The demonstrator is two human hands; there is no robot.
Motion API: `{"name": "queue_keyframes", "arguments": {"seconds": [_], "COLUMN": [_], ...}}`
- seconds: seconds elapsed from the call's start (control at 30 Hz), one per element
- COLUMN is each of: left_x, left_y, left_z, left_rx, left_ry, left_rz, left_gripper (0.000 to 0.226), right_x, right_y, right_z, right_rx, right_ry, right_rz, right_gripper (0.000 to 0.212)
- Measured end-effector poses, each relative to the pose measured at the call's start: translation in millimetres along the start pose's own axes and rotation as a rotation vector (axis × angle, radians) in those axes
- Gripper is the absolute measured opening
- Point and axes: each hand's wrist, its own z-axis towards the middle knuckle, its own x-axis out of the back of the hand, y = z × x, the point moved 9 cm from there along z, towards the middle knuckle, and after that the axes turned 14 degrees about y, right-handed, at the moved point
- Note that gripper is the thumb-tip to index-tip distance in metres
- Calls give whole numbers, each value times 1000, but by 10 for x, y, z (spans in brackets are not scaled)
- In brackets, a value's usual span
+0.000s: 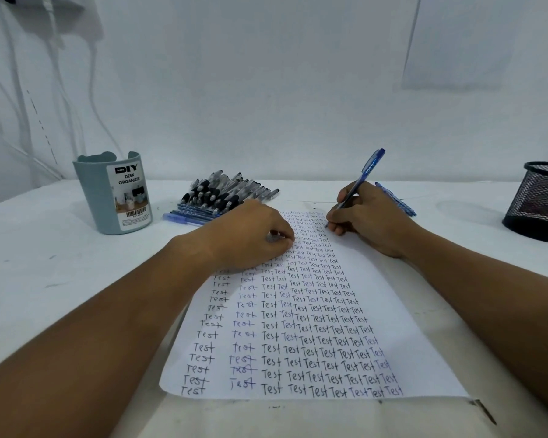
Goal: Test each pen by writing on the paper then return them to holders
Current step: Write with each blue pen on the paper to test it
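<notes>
A white paper (418, 336) covered in columns of the word "Test" lies in front of me. My right hand (370, 221) grips a blue pen (366, 175), its tip touching the paper's upper right part. My left hand (250, 235) rests on the paper's upper left, fingers curled, holding nothing that I can see. A heap of black-grip and blue pens (222, 196) lies behind my left hand. A grey-blue desk organizer cup (113, 197) stands at the left. A black mesh holder (538, 203) stands at the far right.
Two blue pens (397, 200) lie on the table just behind my right hand. White cables (23, 128) hang down the wall at the left. The table is white and the wall rises right behind the pens.
</notes>
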Motion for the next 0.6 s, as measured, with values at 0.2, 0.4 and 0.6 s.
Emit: {"name": "queue_keyframes", "arguments": {"seconds": [0.2, 0.4, 0.6], "left_x": [3, 4, 5], "left_y": [-7, -12, -20], "left_z": [3, -5, -12], "left_rx": [8, 15, 25], "left_ry": [2, -2, -11], "left_rz": [-4, -10, -15], "left_gripper": [24, 24, 23], "right_x": [22, 44, 9], "right_y": [10, 17, 13], "right_z": [-15, 7, 3], "right_rx": [-25, 8, 19], "right_ry": [7, 38, -1], "right_rz": [51, -35, -39], "right_gripper": [28, 27, 29]}}
